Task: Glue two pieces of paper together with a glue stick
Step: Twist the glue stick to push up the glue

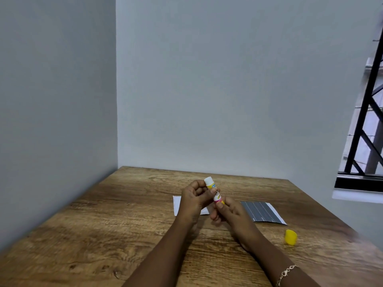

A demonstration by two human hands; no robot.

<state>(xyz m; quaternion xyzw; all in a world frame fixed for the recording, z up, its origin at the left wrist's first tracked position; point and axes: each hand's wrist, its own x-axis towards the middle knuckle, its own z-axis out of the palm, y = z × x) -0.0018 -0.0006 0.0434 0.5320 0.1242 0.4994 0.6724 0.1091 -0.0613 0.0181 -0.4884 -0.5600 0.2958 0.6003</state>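
Note:
An uncapped glue stick [213, 188], white and yellow with a pink band, is held tilted above the wooden table [103, 224]. My left hand [194, 200] grips its upper part between thumb and fingers. My right hand [230, 212] pinches its lower end. The white tip points up and away. Its yellow cap [290, 237] lies on the table to the right. A white paper [178, 205] lies flat behind my left hand, partly hidden. A dark grey paper [263, 212] with thin white lines lies flat behind my right hand.
The table stands in a corner between two grey walls. A window with black bars [364, 121] is at the right, above the table's right edge. A gold bracelet [287, 274] is on my right wrist.

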